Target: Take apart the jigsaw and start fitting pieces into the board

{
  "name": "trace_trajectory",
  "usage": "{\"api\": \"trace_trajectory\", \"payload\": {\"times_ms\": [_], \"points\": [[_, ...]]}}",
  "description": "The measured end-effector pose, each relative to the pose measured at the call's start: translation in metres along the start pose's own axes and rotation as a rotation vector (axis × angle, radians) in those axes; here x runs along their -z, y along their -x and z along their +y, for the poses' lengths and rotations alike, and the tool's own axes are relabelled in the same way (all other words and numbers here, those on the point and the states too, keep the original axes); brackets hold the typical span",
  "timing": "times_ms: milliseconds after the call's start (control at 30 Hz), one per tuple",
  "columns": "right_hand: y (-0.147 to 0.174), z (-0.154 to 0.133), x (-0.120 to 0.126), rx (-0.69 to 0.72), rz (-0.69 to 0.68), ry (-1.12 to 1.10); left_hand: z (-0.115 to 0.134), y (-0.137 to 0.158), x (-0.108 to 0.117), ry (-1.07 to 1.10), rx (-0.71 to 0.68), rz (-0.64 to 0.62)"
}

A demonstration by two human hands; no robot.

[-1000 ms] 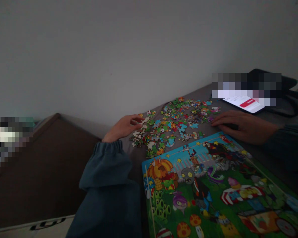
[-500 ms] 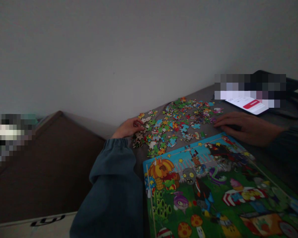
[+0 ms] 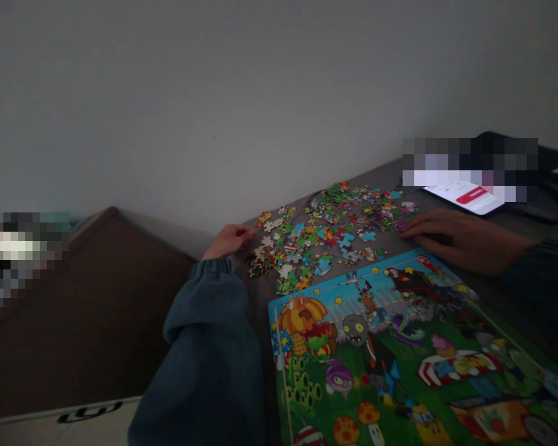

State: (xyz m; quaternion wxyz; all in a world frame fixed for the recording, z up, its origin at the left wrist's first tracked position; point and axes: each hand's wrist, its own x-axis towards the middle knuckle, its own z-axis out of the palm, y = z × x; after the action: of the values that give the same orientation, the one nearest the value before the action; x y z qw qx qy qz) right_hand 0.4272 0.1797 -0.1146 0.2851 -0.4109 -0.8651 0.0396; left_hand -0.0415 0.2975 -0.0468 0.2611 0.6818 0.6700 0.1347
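Loose jigsaw pieces (image 3: 328,229) lie scattered in a wide heap on the grey cloth. At the heap's left edge is my left hand (image 3: 230,240), its fingers drawn together in a pinch; whatever they may hold is too small or hidden to make out. My right hand (image 3: 465,240) rests palm down at the right side of the heap, fingers stretched forward, with fingertips beside a few purple pieces. Just below it lies a puzzle board (image 3: 376,359) printed with cartoon zombies, plants, a pumpkin and mushrooms on green and blue.
A phone (image 3: 477,197) with a lit screen lies beyond my right hand, partly blurred out, next to a dark object with a strap. A pale wall (image 3: 214,111) rises behind the cloth. On the left stands a dark brown panel (image 3: 97,310).
My left hand has drawn back to the left, off the edge of the pieces, and its fingers have closed up. My right hand and the board stay in place.
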Motion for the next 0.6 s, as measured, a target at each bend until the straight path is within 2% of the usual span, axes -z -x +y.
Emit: {"api": "trace_trajectory", "payload": {"times_ms": [100,200,300,433,533,600], "points": [[0.001,0.001,-0.001,-0.004,0.022,-0.003,0.01,0.006,0.002,-0.073,-0.071,-0.051],[0.001,0.0,-0.002,-0.013,0.03,-0.011,0.021,0.012,0.001,-0.154,-0.174,-0.19],[0.0,-0.001,-0.001,-0.03,0.023,-0.02,0.026,0.013,-0.006,-0.188,-0.21,-0.286],[-0.001,-0.002,0.0,-0.039,0.014,-0.029,0.027,0.011,-0.012,-0.21,-0.211,-0.331],[-0.001,-0.003,0.001,-0.055,0.004,-0.026,0.027,0.012,-0.004,-0.239,-0.24,-0.337],[-0.001,-0.005,0.001,-0.059,0.008,-0.022,0.024,0.013,0.005,-0.208,-0.227,-0.294]]}}
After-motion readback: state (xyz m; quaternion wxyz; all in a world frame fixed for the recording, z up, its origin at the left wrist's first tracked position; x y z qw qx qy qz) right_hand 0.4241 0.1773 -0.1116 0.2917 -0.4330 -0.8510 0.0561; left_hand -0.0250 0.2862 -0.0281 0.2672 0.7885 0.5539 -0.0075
